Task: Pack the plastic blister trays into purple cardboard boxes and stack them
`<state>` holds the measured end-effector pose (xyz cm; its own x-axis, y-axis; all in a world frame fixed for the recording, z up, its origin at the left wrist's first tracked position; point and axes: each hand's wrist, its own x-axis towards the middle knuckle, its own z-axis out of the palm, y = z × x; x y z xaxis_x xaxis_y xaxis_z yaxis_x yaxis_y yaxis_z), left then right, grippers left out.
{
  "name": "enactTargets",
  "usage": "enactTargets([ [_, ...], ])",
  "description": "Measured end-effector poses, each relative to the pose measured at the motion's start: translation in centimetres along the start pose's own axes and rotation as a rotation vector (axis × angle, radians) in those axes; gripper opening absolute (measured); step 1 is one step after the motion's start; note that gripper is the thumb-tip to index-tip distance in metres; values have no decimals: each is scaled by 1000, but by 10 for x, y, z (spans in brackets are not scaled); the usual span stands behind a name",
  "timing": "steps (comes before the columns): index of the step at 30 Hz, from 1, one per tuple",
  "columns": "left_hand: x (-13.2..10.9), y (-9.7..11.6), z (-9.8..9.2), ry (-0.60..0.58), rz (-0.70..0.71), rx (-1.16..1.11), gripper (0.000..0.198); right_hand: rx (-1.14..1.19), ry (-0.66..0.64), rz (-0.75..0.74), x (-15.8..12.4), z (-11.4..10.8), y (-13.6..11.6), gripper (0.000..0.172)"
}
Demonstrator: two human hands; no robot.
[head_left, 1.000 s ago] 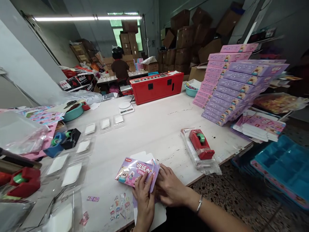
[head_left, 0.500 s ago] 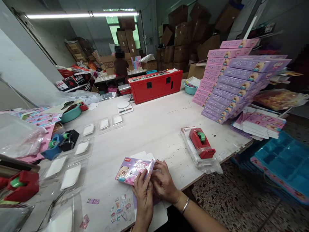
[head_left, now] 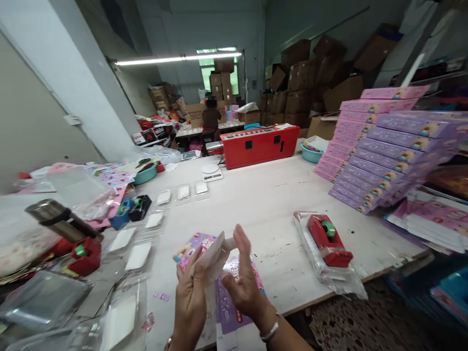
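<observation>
My left hand (head_left: 190,298) and my right hand (head_left: 244,285) are raised just above the near table edge. Both pinch a clear plastic bag (head_left: 214,254) between them; my right hand's fingers point upward. Behind the bag, a pink printed packet (head_left: 190,246) lies on the white table (head_left: 263,204). A flat purple carton (head_left: 227,306) lies under my hands at the table edge.
A red tape dispenser (head_left: 328,238) sits on plastic bags to the right. Stacked pink and purple boxes (head_left: 380,146) fill the right side. A red machine (head_left: 260,144), a scale (head_left: 212,170) and a teal bowl (head_left: 310,154) stand farther back. Clear trays (head_left: 139,254), tape dispensers (head_left: 128,209) and a metal flask (head_left: 60,220) crowd the left. A person (head_left: 211,115) stands far back.
My hands have lifted off the pink packet and now hold a clear plastic bag up between them. The packet stays on the table. My view has swung up and left.
</observation>
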<state>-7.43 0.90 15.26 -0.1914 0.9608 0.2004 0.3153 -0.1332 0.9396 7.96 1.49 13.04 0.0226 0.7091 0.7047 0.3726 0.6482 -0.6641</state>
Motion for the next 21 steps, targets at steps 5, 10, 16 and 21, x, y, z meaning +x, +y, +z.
enactTargets([
  [5, 9, 41, -14, -66, -402, -468, 69, 2, -45, -193, 8, -41, 2, 58],
  [10, 13, 38, 12, -71, -539, -593, 80, 60, -155, -127, -11, -54, 16, 50],
  [16, 9, -8, 21, -527, -469, -769, 82, 37, -221, -52, -31, -64, 27, 43],
  [21, 2, -15, 10, -603, -373, -666, 48, 97, -327, 17, -29, -80, 19, 27],
])
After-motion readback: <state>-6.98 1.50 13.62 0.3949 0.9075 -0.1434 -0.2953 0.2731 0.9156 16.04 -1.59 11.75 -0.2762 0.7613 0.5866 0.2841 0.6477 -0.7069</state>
